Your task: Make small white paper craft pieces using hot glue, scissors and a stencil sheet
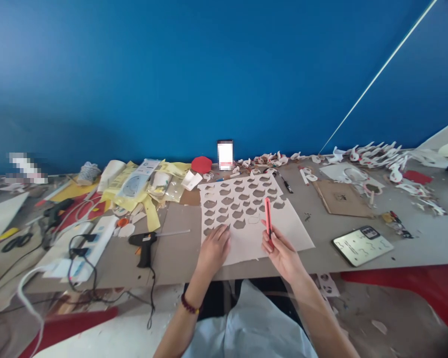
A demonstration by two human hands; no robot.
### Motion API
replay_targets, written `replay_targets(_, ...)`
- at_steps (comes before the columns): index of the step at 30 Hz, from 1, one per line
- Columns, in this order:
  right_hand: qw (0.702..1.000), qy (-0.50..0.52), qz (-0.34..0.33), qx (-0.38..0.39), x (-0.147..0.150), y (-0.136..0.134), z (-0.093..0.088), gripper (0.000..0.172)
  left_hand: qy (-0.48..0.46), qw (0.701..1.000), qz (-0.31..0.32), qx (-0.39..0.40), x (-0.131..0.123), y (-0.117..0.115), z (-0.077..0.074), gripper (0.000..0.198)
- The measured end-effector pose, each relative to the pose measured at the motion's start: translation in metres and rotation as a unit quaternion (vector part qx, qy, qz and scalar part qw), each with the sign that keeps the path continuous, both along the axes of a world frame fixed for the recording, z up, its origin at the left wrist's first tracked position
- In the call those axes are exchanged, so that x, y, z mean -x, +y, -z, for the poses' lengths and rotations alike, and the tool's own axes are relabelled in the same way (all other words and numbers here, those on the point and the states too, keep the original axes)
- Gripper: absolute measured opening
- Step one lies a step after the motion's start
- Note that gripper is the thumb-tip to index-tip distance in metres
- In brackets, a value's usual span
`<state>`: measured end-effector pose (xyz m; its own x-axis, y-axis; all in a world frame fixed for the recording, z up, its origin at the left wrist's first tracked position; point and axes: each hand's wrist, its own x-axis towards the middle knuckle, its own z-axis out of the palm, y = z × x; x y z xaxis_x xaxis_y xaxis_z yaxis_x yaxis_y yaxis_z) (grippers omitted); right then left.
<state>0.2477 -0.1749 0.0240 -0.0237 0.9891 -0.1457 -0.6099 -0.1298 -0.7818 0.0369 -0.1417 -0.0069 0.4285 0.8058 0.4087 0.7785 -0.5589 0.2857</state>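
A white sheet [291, 226] with several rows of cut-out holes lies on the table in front of me. My left hand [213, 247] rests flat on its near left part, fingers stretched out. My right hand [280, 248] is closed round the lower end of a red utility knife [268, 215], which stands nearly upright above the sheet's near right part. A faint pencilled outline [253, 219] sits just left of the knife.
A black glue gun [145, 244] and its cord lie left of the sheet. Further left are a power strip [93, 244], cables, scissors [17, 242] and yellow packets. A phone [225, 154] stands at the wall. White cut-outs [377, 154], brown card [341, 198] and a tablet-like device [362, 245] lie to the right.
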Motion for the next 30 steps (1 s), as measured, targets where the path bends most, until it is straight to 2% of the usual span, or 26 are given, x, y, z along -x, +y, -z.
replay_targets(2, 0.999, -0.031, 0.031, 0.01, 0.004, 0.0, 0.005, 0.025, 0.005, 1.0, -0.002, 0.003, 0.0, 0.0, 0.0, 0.028)
replay_targets(5, 0.991, -0.078, 0.089, 0.055, 0.008, 0.0, 0.01, 0.037, 0.014, 1.0, -0.007, 0.008, -0.001, 0.0, -0.001, 0.027)
replay_targets(8, 0.989, -0.084, 0.096, 0.072, 0.01, -0.002, 0.009, 0.044, 0.02, 1.0, -0.009, 0.007, -0.002, 0.0, -0.002, 0.028)
replay_targets(16, 0.998, -0.056, 0.024, 0.016, 0.001, -0.007, 0.0, 0.022, 0.067, 0.996, -0.008, 0.056, -0.003, -0.001, -0.01, 0.03)
replay_targets(18, 0.998, -0.056, 0.015, 0.002, -0.003, -0.006, -0.002, 0.025, 0.094, 0.992, 0.009, 0.081, -0.001, -0.002, -0.014, 0.038)
replay_targets(20, 0.998, -0.062, 0.008, -0.009, -0.008, -0.005, -0.004, 0.037, 0.114, 0.988, 0.039, 0.096, 0.003, -0.002, -0.02, 0.046)
replay_targets(22, 0.998, -0.065, 0.003, -0.014, -0.013, -0.004, -0.004, 0.04, 0.119, 0.987, 0.056, 0.096, 0.006, 0.0, -0.028, 0.048)
replay_targets(26, 0.994, -0.104, 0.013, -0.037, -0.024, -0.002, -0.001, 0.022, 0.104, 0.991, 0.049, 0.07, 0.007, 0.015, -0.047, 0.042)
replay_targets(30, 0.977, -0.164, 0.04, -0.133, -0.038, 0.002, 0.007, 0.028, 0.128, 0.986, 0.068, 0.085, -0.005, 0.043, -0.054, 0.043)
